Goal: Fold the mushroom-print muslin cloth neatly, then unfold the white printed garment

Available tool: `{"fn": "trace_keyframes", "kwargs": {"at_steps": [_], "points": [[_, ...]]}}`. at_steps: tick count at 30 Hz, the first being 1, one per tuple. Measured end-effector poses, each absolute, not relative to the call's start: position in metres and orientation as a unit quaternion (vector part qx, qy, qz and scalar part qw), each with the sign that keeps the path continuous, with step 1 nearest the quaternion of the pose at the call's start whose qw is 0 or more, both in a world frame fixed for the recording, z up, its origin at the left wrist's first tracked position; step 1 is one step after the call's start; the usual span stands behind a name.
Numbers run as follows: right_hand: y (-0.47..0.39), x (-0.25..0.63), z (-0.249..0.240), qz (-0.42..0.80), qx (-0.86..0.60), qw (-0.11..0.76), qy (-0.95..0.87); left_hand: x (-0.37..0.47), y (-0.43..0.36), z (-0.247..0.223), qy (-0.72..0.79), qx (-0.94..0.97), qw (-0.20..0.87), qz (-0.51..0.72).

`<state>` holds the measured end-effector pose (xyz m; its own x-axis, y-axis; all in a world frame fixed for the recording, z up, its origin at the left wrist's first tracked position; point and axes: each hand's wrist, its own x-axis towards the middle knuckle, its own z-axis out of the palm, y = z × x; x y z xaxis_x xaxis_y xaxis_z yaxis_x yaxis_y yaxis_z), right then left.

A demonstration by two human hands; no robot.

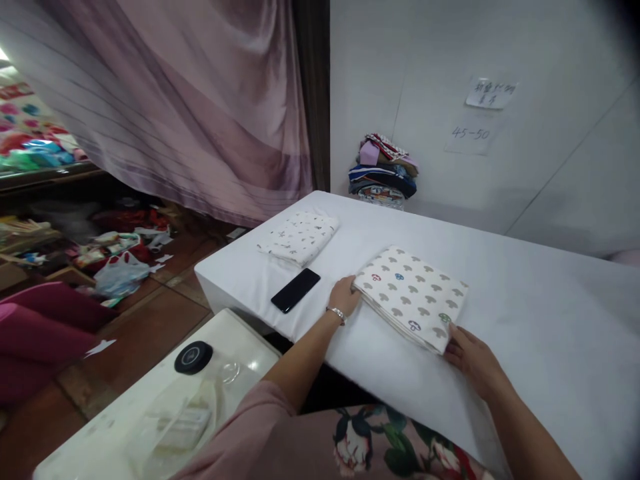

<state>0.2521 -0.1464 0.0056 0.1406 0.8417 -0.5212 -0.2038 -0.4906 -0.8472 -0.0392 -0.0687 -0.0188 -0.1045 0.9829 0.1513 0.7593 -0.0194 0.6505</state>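
Note:
A folded white cloth (413,293) printed with grey mushroom shapes and a few coloured ones lies flat on the white-covered table (530,313). At its near left corner is my left hand (345,297), closed on the edge with the fingertips partly hidden by the fabric. The near right corner is held by my right hand (473,360), thumb on top and fingers at the side. Left of the cloth rests a black phone (296,291), apart from my left hand. Farther back lies a second folded white cloth (301,237) with small dark prints.
A low white surface (125,400) at front left carries a round black object (193,357) and clear plastic. Stacked folded fabrics (384,173) stand behind the table by the wall. A pink curtain (220,113) hangs at left; bags and boxes clutter the floor there.

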Motion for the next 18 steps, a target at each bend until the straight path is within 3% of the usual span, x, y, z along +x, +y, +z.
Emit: {"fn": "trace_keyframes", "kwargs": {"at_steps": [11, 18], "points": [[-0.122, 0.250, 0.019, 0.694, -0.596, 0.347, -0.205, -0.047, -0.058, -0.021, 0.658, 0.525, 0.335, 0.424], [-0.121, 0.250, 0.006, 0.664, -0.597, 0.386, -0.232, -0.049, -0.057, -0.017, 0.653, 0.534, 0.344, 0.412]]}}
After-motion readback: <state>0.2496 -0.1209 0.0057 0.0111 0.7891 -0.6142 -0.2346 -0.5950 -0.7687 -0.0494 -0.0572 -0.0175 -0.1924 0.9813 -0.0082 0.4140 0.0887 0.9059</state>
